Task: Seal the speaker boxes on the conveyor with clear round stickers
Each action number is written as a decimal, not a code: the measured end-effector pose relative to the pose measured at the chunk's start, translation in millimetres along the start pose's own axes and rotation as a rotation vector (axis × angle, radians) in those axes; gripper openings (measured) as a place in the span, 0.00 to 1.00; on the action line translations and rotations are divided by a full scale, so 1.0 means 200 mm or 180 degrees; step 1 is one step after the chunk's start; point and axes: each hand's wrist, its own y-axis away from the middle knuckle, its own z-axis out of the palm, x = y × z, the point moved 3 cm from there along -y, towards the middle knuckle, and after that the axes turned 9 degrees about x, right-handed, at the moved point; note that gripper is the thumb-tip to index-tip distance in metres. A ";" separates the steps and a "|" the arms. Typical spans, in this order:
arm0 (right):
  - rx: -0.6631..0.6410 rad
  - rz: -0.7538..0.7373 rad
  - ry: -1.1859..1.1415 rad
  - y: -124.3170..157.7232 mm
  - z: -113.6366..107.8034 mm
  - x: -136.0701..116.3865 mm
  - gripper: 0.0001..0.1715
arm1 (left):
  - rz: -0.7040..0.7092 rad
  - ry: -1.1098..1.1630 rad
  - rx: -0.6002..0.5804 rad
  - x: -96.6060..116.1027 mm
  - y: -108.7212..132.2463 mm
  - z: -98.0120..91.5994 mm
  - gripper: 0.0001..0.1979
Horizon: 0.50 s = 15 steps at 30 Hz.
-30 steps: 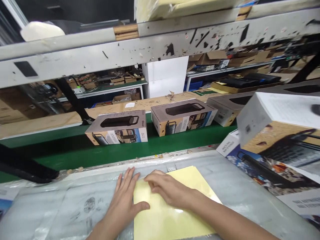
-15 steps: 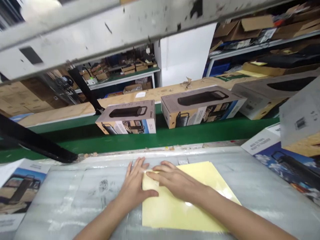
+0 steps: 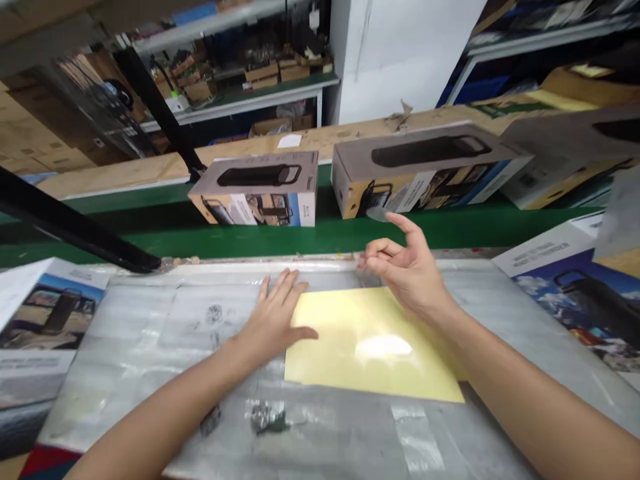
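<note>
Yellow sheet (image 3: 373, 353): thin, light, probably floppy; best taken by its edge. Left hand (image 3: 273, 320) open, lying against its left edge; right hand (image 3: 405, 267) open, raised above, holding nothing.

Printed cartons (image 3: 255, 190) stand in a row on a green conveyor belt (image 3: 165, 241) before cluttered shelves (image 3: 250, 102).

- My left hand (image 3: 275, 317): flat on plastic-covered bench (image 3: 135, 313), thumb at yellow sheet (image 3: 370, 347)
- My right hand (image 3: 407, 267): raised, open, above the sheet
- Product boxes (image 3: 255, 190): on green belt (image 3: 150, 240), beyond

Pale yellow sheet (image 3: 350, 360), lying flat, glossy
</note>
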 end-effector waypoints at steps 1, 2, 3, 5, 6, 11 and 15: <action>0.0181 0.0034 -0.0064 -0.04 -0.05 -0.02 0.46 | 0.0190 0.0004 0.0116 0.02 -0.05 -0.03 0.33; 0.0316 0.0065 -0.0093 -0.07 -0.09 -0.04 0.47 | 0.0375 0.0021 0.0269 0.04 -0.12 -0.07 0.27; 0.0416 0.0075 -0.0099 -0.10 -0.12 -0.05 0.47 | 0.0521 0.0026 0.0469 0.05 -0.22 -0.10 0.22; 0.0553 -0.0027 -0.0079 -0.13 -0.16 -0.09 0.45 | 0.0589 -0.0088 0.0993 0.05 -0.48 -0.19 0.18; 0.0609 -0.0132 -0.0053 -0.14 -0.17 -0.11 0.44 | 0.0490 -0.0211 0.1261 0.04 -0.61 -0.22 0.19; 0.0724 -0.0691 0.0305 -0.15 -0.17 -0.24 0.35 | -0.0592 -0.0607 0.1222 -0.17 -1.07 -0.27 0.29; 0.0535 -0.0669 0.0519 -0.22 -0.14 -0.33 0.30 | -0.1068 -0.1072 0.0757 -0.36 -1.04 -0.34 0.29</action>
